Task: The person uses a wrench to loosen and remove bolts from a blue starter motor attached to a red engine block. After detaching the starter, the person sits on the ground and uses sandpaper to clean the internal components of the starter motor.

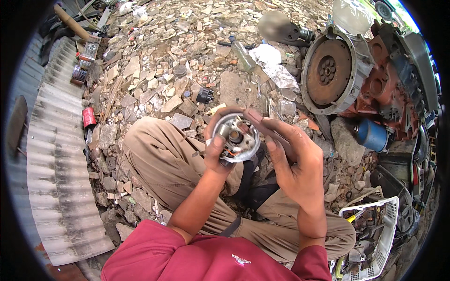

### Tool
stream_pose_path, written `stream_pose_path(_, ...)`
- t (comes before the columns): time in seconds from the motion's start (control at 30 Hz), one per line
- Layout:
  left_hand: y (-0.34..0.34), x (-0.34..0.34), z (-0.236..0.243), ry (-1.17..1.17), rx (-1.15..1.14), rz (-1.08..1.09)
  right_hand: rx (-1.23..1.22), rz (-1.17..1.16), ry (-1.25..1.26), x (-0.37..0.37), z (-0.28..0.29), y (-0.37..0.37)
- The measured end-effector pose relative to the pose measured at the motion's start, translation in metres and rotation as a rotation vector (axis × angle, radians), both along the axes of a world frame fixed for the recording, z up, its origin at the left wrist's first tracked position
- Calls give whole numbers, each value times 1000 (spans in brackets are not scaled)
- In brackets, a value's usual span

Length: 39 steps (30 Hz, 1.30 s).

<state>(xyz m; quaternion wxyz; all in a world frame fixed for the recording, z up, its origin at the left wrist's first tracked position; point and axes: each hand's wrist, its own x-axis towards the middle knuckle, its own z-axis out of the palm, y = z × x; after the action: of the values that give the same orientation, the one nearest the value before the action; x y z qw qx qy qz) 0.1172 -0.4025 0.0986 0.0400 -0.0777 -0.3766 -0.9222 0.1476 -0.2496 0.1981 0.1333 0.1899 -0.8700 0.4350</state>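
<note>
My left hand [218,152] is closed around a round metal distributor body [236,136], held above my lap with its open face up. Inside it show a central shaft, small metal plates and an orange wire. The right hand [300,161] is beside it, its fingers stretched toward the far right of the rim and its thumb apart from the body. Those fingertips are close to the rim; whether they press on it I cannot tell. On the stones beyond lies a black distributor cap [205,95] with several towers.
Wrenches [259,89] lie on a flat stone beyond my hands, near a clear bottle [243,56]. At right stand an engine with a rusty flywheel [326,70] and a blue cylinder [371,135]. A white basket [395,220] holds tools. Corrugated sheeting [61,178] lies left, beside a red can [88,117].
</note>
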Motion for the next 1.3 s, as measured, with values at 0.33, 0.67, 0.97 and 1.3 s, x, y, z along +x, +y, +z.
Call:
stream_pose_path(0.33, -3, -2, 5, 28, -96, 210, 76, -1, 2, 1, -14, -13)
stream_pose_path(0.67, -7, -13, -6, -59, 533, -273, -74, 70, -20, 0, 4, 14)
stream_pose_path(0.97, 5, -10, -8, -101, 470, -237, -629, -110, -353, -12, -32, -7)
stream_pose_path(1.3, 22, 3, 8, 119, -376, -158, -964, -263, -432, -33, -61, -9)
